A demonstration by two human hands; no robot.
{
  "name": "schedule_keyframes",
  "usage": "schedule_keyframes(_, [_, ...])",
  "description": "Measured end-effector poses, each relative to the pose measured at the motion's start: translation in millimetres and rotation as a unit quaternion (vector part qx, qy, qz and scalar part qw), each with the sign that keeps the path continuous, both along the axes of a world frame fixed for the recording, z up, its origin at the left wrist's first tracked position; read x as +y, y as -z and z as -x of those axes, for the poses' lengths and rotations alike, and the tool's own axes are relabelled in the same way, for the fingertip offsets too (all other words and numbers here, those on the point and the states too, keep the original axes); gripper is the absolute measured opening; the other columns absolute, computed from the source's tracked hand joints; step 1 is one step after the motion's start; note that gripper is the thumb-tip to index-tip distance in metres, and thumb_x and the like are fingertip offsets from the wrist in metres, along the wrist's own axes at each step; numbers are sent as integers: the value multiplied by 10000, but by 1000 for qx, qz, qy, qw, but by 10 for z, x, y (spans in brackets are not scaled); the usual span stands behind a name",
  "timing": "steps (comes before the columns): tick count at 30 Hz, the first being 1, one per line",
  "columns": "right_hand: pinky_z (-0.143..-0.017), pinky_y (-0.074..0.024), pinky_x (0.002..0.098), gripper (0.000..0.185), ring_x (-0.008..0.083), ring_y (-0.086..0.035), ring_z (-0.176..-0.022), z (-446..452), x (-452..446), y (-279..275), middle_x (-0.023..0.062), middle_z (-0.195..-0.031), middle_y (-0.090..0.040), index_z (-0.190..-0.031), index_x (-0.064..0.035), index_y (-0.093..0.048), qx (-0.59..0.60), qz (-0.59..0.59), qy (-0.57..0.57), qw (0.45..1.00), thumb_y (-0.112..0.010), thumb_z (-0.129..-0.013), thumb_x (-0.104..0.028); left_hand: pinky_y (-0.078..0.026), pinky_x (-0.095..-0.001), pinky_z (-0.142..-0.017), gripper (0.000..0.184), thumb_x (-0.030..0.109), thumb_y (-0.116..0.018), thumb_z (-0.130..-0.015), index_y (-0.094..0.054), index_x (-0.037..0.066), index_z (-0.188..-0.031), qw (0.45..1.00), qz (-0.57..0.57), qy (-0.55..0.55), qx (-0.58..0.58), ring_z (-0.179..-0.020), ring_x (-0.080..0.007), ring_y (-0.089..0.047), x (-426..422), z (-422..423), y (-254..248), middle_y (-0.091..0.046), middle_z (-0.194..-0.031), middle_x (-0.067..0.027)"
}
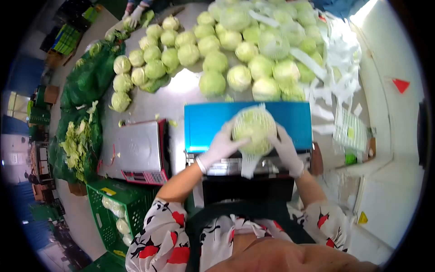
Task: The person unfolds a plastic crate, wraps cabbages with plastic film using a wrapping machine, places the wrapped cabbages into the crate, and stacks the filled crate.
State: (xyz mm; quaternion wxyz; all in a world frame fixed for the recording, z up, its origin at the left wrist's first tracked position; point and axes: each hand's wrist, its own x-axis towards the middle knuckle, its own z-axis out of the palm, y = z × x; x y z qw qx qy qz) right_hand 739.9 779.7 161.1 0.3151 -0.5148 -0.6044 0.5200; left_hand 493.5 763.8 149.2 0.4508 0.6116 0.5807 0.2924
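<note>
Between my two white-gloved hands is a pale green cabbage [254, 129] in a white foam net, whose loose end hangs down toward me. My left hand [224, 145] grips its left side, and my right hand [285, 148] holds its right side. The cabbage is over a blue-topped machine [204, 127] with a metal front edge. Just beyond the machine, many bare cabbages [215, 61] lie on the metal table, and some at the back right are in foam nets [273, 43].
A flat metal scale [138, 147] lies to the left, with a green crate [102, 217] below it. Green mesh sacks [88, 79] line the table's left edge. Loose white nets [342, 59] heap at right. A co-worker's gloved hand [135, 17] is at the top left.
</note>
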Motion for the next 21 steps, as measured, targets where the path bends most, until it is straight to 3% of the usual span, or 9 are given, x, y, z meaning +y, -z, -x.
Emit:
schedule_keyframes(1, [-1083, -377, 362, 569, 289, -522, -1235, -28, -57, 122, 204, -1322, -553, -1412, 25, -466, 24, -27, 24, 999, -656, -936, -221, -411, -405, -1075, 881, 395, -765, -817, -352, 9, -1493, 995, -101, -11, 12, -1228, -362, -530, -66, 65, 207, -537, -1321, -228])
schedule_keyframes(3, [-1033, -407, 392, 563, 328, -539, -1176, -132, -287, 44, 209, -1263, -565, -1371, 35, -488, -81, -122, 78, 986, -681, -930, -258, -461, -410, -966, 842, 301, -795, -800, -382, -14, -1463, 994, -87, -67, -8, -1028, -304, -591, -371, 272, -156, -596, -1162, -179])
schedule_keyframes(6, [-1009, -398, 465, 569, 374, -514, -1164, -310, -689, -72, 200, -1200, -570, -1309, 28, -522, -377, -292, 176, 861, -715, -892, -306, -445, -396, -800, 731, 279, -804, -780, -500, 7, -1386, 902, -215, -122, 355, -883, -265, -585, -1006, 681, -179, -662, -886, -51])
schedule_keyframes(11, [-1130, -266, 492, 700, 384, -475, -1212, -268, -1263, 270, 213, -1223, -555, -1347, 40, -473, -587, -215, 167, 763, -616, -907, -484, -413, -431, -843, 771, 265, -800, -780, -462, -13, -1415, 889, -204, -165, 375, -927, -236, -586, -1566, 663, 346, -681, -867, -30])
schedule_keyframes(14, [-1112, -272, 497, 390, 265, -593, -1029, -301, -1139, 650, 114, -972, -667, -1301, -42, -572, -414, -218, 161, 869, -588, -955, -220, -433, -388, -918, 716, 56, -730, -818, -437, 34, -1470, 952, -145, -206, 173, -861, -225, -585, -1481, 469, 433, -652, -795, -47])
schedule_keyframes(15, [-1046, -368, 436, 265, 252, -615, -899, -318, -1118, 609, 84, -860, -665, -1187, -60, -664, -336, -274, 171, 884, -601, -935, -114, -476, -342, -864, 674, -2, -686, -843, -464, 92, -1472, 962, -144, -214, 87, -800, -201, -583, -1465, 457, 499, -654, -798, -49])
schedule_keyframes(16, [-925, -457, 344, 203, 210, -626, -872, -377, -1131, 431, 82, -846, -668, -1088, -27, -706, -159, -122, 192, 961, -625, -915, -97, -498, -305, -783, 493, -2, -676, -865, -608, 76, -1348, 962, -75, -245, -98, -782, -158, -587, -1506, 465, 493, -658, -800, -40])
schedule_keyframes(18, [-816, -479, 274, 188, 153, -626, -861, -529, -1285, -249, 72, -884, -680, -1053, 2, -713, 15, 48, 129, 990, -644, -897, -76, -490, -263, -744, 297, 23, -660, -899, -712, 48, -1190, 991, -67, -86, -76, -753, -110, -582, -1593, 744, -39, -668, -824, -30])
schedule_keyframes(21, [-835, -484, 271, 130, 145, -616, -825, -874, -1434, -1031, 76, -915, -692, -959, 27, -707, -60, 87, -65, 992, -646, -870, -46, -487, -260, -771, 196, 110, -662, -928, -751, 18, -1077, 981, 140, 76, -112, -721, -113, -595, -1717, 1130, -911, -681, -861, -41])
